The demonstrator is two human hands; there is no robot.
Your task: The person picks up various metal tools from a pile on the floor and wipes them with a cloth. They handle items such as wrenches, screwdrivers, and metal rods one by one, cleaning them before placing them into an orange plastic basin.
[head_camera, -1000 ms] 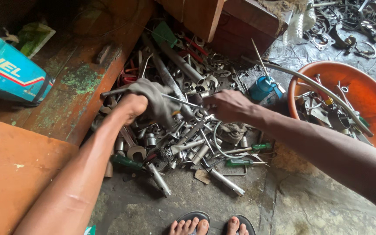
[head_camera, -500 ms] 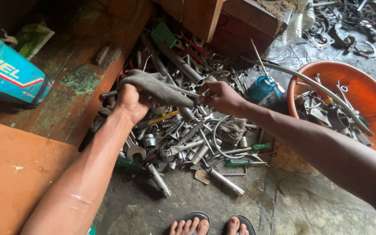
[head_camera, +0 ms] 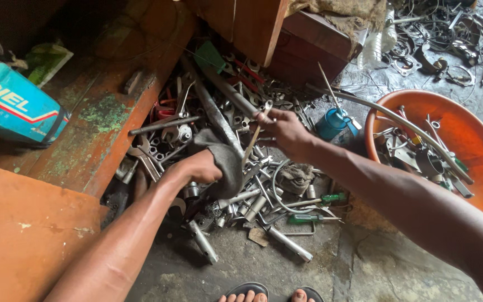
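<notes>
Two bare forearms are seen, with no sleeves, gloves, watch or bands worn on them. The left hand [head_camera: 199,166] and the right hand [head_camera: 286,131] are uncovered, and no rings can be made out on the fingers. At the lower edge of the view, the toes of both feet [head_camera: 269,295] are shown in dark open sandals, whose rounded front rims are visible around them. Nothing more of the clothing is shown.

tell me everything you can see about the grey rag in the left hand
The grey rag is a worn, dull cloth, crumpled and draped over the left hand, which grips it above the tool pile. Its upper edge wraps the lower end of a thin metal wrench, which the right hand holds tilted.
</notes>
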